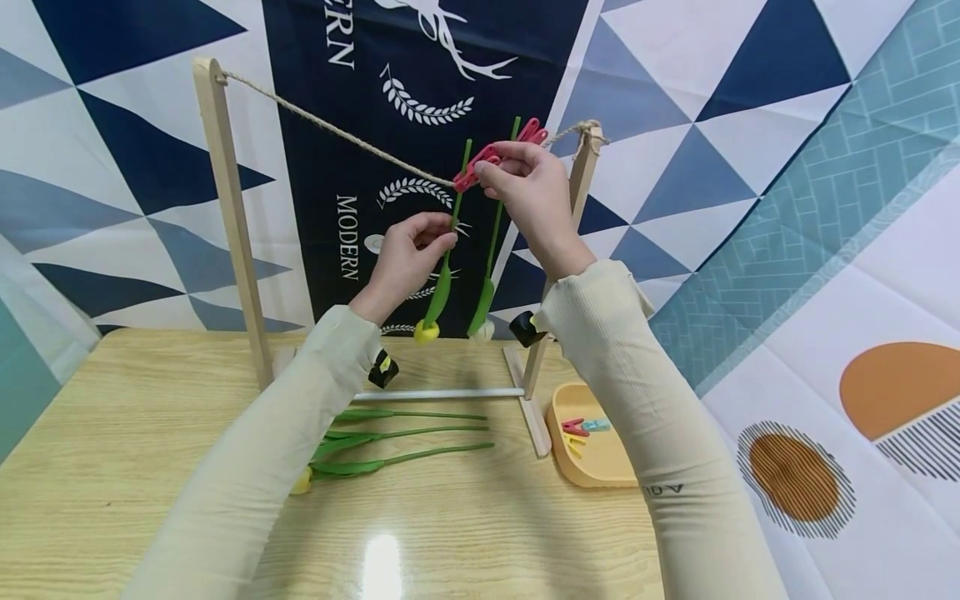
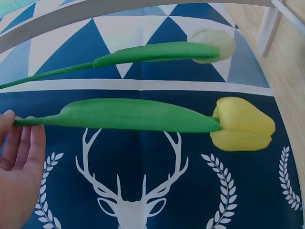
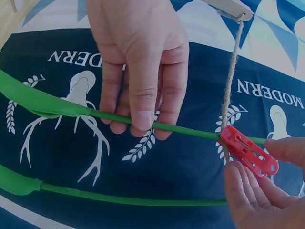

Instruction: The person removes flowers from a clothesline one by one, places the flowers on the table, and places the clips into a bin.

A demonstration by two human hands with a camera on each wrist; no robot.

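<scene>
My left hand (image 1: 405, 258) pinches the green stem of a yellow tulip (image 1: 427, 332), which hangs flower-down. My right hand (image 1: 536, 192) holds a red clothespin (image 3: 248, 150) between thumb and fingers. In the right wrist view, the clothespin's jaws sit where this stem crosses the rope (image 3: 231, 76); how firmly they grip is not visible. Beside it a white tulip (image 2: 212, 45) also hangs head-down, its stem passing behind the right hand. Another red clothespin (image 1: 532, 132) shows on the rope just above that hand, which partly covers it.
The rope sags between a left wooden post (image 1: 232, 208) and a right wooden post (image 1: 583, 179). Several tulips with green stems (image 1: 438, 430) lie on the table (image 1: 450, 517), partly behind the left sleeve. At right, a yellow tray (image 1: 600, 479) holds a few clothespins (image 1: 596, 425).
</scene>
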